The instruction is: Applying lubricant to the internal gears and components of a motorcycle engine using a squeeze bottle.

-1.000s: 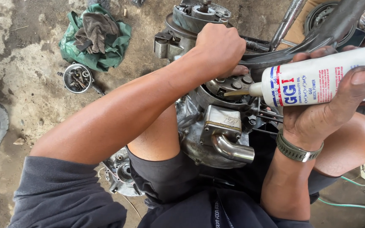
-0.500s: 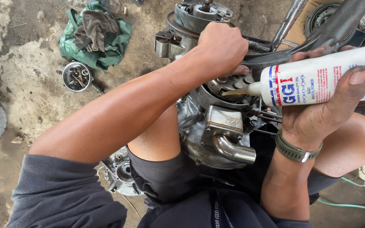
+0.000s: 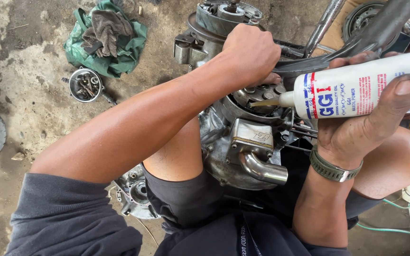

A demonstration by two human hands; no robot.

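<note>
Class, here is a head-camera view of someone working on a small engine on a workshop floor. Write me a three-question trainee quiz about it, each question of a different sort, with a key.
1. True or false: the right hand holds the white bottle on its side, nozzle toward the engine.
2. Where is the left hand? A) gripping the top of the engine B) in the metal bowl C) on the tyre
3. Fill in: the small metal bowl of parts lies beside a green ____ with a grey rag on it.

Key: 1 true; 2 A; 3 cloth.
</note>
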